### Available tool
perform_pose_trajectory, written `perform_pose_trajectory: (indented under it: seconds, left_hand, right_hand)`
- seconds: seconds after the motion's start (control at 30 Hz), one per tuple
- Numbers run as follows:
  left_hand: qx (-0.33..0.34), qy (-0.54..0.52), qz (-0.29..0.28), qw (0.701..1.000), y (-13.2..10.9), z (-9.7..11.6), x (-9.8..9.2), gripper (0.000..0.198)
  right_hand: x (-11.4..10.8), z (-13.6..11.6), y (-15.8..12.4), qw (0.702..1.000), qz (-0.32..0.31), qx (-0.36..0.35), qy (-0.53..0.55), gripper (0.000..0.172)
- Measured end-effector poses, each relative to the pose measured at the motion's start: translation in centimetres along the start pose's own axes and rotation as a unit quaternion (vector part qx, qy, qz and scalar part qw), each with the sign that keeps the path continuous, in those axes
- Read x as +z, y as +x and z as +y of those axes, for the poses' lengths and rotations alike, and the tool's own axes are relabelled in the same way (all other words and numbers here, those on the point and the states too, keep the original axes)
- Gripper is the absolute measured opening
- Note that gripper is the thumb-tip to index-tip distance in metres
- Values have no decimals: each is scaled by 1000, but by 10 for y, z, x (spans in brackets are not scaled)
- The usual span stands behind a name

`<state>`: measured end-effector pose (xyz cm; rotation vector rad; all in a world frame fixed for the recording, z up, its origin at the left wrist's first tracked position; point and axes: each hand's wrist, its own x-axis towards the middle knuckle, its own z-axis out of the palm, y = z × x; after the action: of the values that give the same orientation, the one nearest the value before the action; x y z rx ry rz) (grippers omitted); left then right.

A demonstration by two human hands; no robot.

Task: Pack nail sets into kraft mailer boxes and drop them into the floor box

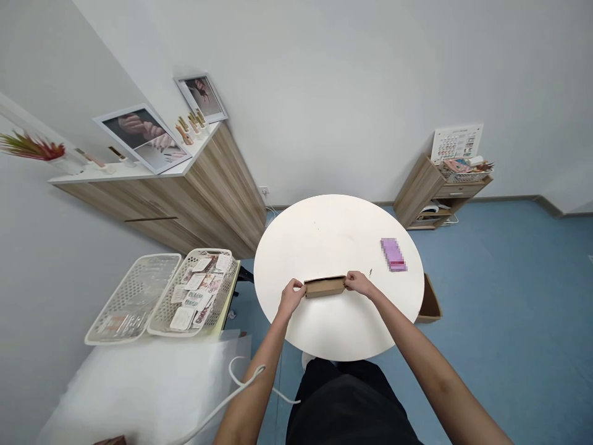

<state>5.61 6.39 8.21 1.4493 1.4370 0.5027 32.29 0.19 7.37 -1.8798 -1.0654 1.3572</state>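
Left hand (pixel 291 296) and right hand (pixel 359 284) are partly closed, fingers pinching opposite ends of a small cardboard box (pixel 325 287) at the near side of a round white table (pixel 333 235); box looks light, stiff but crushable, best held by its short ends.

Your round white table (pixel 333 235) has a small brown cardboard box (pixel 325 287) on it, near the edge closest to you. Farther over lies a flat pink packet (pixel 393 254), but it is too blurry to tell what it is. To your left, a white shelf (pixel 81 176) on a wood cabinet carries framed pictures (pixel 141 139) and small bottles (pixel 188 130). On the blue floor (pixel 509 309), a brown carton (pixel 430 303) stands just past the table.
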Motion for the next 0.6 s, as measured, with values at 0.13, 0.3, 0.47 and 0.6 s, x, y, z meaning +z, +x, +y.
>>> perform_pose_trajectory:
  seconds: [0.13, 0.3, 0.47, 0.6]
  left_hand:
    - [-6, -61, -14, 998, 4, 0, -1, 19]
    - [-30, -146, -46, 988, 6, -3, -4, 31]
    - [-41, -169, -67, 983, 11, -6, -8, 39]
    - [-27, -169, -73, 982, 13, -10, -10, 38]
  right_hand:
    - [-2, -2, 2, 998, -1, -25, -65, 13]
    - [-1, -2, 3, 992, -12, -40, -115, 10]
    - [5, -1, 3, 985, -4, -58, -160, 12]
    - [8, 1, 3, 983, 1, -59, -172, 16]
